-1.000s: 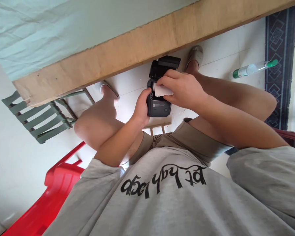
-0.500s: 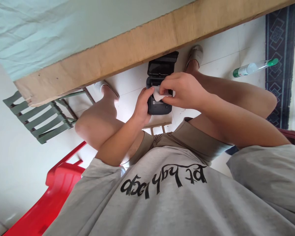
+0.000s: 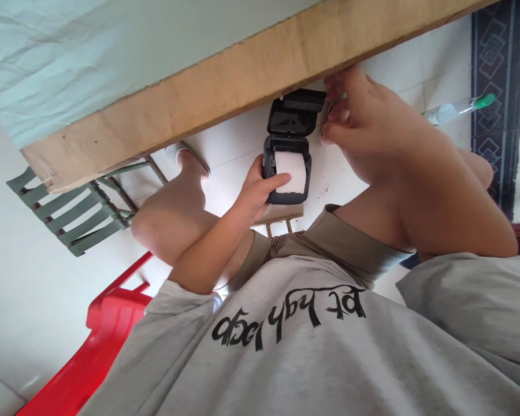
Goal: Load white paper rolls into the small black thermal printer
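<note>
My left hand (image 3: 256,193) grips a small black printer (image 3: 287,151) from its left side, thumb across the front, above my knees. The printer's lid (image 3: 295,115) stands open and a white paper roll (image 3: 291,171) sits in the compartment. My right hand (image 3: 359,124) hovers just right of the lid, under the table's wooden edge (image 3: 225,86). Its fingers are loosely bent and hold nothing.
A table with a pale green cloth (image 3: 112,52) spans the top. On the white floor lie a bottle with a green cap (image 3: 459,107) and a dark patterned rug (image 3: 489,86). A green slatted chair (image 3: 65,214) and a red plastic chair (image 3: 91,352) stand at left.
My right hand has let go of the paper roll, which now sits in the printer, and has risen to the right, beside the lid. My left hand still holds the printer.
</note>
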{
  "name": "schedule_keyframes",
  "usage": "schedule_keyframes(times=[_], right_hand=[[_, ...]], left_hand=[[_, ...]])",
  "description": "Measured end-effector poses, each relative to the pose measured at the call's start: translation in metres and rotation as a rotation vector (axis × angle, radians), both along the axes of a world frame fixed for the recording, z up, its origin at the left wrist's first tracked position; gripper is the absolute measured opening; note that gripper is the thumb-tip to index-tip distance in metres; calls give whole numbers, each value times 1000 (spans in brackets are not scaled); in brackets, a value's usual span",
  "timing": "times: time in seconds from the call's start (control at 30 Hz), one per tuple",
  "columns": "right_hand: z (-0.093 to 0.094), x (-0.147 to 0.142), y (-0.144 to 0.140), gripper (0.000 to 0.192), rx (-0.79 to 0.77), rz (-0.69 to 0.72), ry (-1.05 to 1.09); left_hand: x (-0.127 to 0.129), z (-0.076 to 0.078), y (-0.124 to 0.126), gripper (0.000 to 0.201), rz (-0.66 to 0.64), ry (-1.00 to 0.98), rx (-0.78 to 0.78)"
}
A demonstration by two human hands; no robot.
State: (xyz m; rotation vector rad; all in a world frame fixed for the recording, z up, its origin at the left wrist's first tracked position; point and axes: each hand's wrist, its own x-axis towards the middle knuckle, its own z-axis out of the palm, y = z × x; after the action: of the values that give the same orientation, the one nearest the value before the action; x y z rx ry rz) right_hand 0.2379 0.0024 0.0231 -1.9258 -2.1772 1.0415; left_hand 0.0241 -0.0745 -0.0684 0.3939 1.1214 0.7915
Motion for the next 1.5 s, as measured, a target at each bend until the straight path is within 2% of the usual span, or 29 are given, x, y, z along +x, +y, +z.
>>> schedule_keyframes(times=[0.03,0.07,0.2,0.23,0.3,0.37,0.43,0.53,0.67,0.8,0.93,1.03,1.1,1.33,1.5], right_hand=[[-1,-1,0,79,-18,20,34],[-1,-2,1,78,-46,31,74],[1,-5,1,39,-141,-40,207],[-2,-4,2,35,-142,-49,227],[-13,-3,2,42,-107,15,245],[-28,-3,4,62,-74,167,238],[-42,-4,4,81,-107,312,235],[-51,-8,3,95,-166,377,251],[-48,-20,-5,93,-87,381,166],[-39,-32,-10,64,54,339,22],[-26,-30,-7,47,127,277,95],[-21,-23,-4,45,157,186,107],[-24,-21,-3,45,146,176,96],[-36,-28,0,52,73,270,44],[-24,-32,5,54,116,353,-4]], left_hand=[[0,0,0,72,-2,3,3],[1,0,0,71,-3,9,5],[2,-4,1,69,-8,32,34],[1,-5,1,70,-11,31,47],[1,-6,1,76,-15,6,69],[1,-5,1,83,-9,-36,80],[1,-2,0,86,2,-63,87],[1,-1,-1,83,2,-66,90],[-2,-7,0,78,38,-39,130],[-7,-12,3,65,133,1,120],[-9,-5,4,60,88,-6,117],[-6,1,5,59,93,-12,116],[-4,2,5,56,111,-15,102],[9,-5,9,37,163,-66,108],[6,2,10,31,195,-123,179]])
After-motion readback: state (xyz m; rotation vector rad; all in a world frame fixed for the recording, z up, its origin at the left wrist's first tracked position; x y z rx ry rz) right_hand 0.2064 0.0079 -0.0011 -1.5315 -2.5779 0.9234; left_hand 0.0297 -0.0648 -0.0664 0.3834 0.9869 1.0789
